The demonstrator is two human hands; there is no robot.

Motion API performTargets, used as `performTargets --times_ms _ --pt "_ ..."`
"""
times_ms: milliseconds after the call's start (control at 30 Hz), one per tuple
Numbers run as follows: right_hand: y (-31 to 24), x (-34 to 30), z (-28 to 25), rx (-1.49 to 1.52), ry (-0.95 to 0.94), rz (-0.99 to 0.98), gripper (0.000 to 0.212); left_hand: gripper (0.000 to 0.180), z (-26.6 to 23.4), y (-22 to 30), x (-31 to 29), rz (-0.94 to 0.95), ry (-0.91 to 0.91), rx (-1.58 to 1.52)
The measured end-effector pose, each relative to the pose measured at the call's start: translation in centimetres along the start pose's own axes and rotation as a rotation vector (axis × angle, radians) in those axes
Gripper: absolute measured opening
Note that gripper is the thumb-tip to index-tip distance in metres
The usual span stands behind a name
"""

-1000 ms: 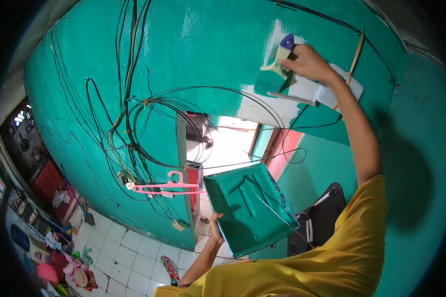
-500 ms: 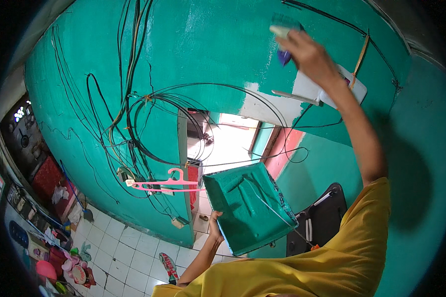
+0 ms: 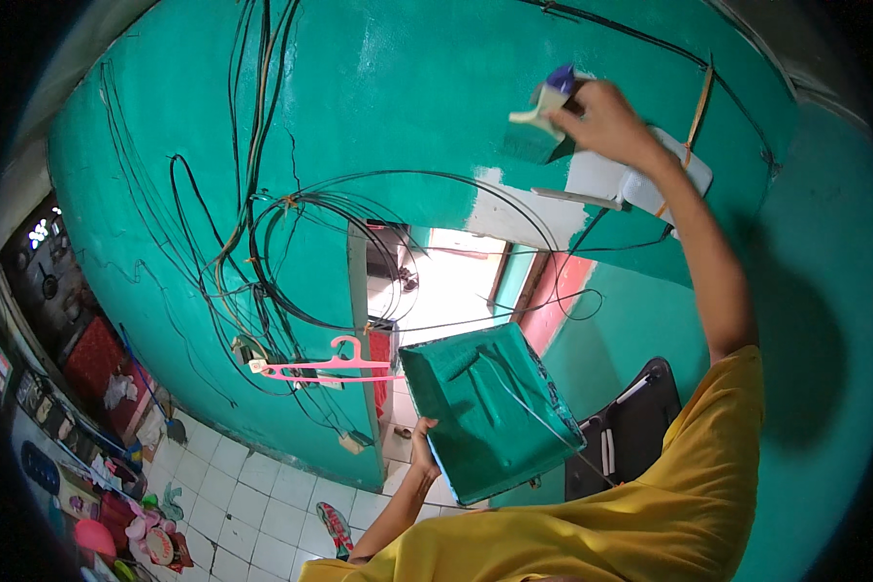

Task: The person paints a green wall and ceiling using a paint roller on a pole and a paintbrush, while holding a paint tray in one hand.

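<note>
High on the green wall [image 3: 427, 97], my right hand [image 3: 606, 124] grips a paintbrush [image 3: 550, 109] with a pale ferrule and a purple handle. Its green bristles point down, close against the wall and above a whitish unpainted patch [image 3: 519, 215]. Below, my left hand [image 3: 424, 448] holds the left edge of a paint tray [image 3: 495, 456], with most of its fingers hidden underneath. Green paint coats the tray. A paint roller [image 3: 466, 365] lies in it, its wire handle sticking out over the lower right side.
Black cables [image 3: 291, 204] hang in loops on the wall, across the doorway [image 3: 446, 291]. A pink hanger [image 3: 344, 364] dangles by them. Right of the patch is a white plastic container [image 3: 694, 184] tied by a strap. A black chair [image 3: 640, 417] stands behind the tray.
My right hand has tipped the brush over and brought its bristles down and left, nearer the unpainted patch. The tray and my left hand have barely moved.
</note>
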State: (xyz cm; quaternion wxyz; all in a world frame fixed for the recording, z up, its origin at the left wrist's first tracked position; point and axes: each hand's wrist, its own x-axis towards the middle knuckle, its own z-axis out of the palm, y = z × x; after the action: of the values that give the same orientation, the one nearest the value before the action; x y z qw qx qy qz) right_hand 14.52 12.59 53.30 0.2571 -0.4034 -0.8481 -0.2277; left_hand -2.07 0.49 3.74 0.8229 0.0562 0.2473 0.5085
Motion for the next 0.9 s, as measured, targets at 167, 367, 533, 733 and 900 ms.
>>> performTargets --times_ms 167,367,533,733,900 --pt "0.9 1.9 -4.2 -0.186 0.416 -0.182 0.021 0.044 -0.2 -0.2 -0.1 0.032 0.020 0.024" --pt "-1.5 -0.6 -1.1 -0.502 0.415 -0.495 0.033 0.046 0.5 -0.2 -0.6 0.028 0.034 0.025" --pt "-5.4 -4.3 1.6 -0.167 0.024 -0.488 0.026 0.047 0.3 0.0 -0.4 0.066 0.007 -0.019" --pt "-3.2 -2.1 1.4 0.092 0.049 -0.195 0.024 0.043 0.1 0.1 0.1 -0.018 -0.033 -0.019" --pt "-1.4 1.7 -1.7 -0.103 0.342 -0.221 0.022 0.042 -0.6 -0.4 0.8 0.033 -0.015 -0.018"
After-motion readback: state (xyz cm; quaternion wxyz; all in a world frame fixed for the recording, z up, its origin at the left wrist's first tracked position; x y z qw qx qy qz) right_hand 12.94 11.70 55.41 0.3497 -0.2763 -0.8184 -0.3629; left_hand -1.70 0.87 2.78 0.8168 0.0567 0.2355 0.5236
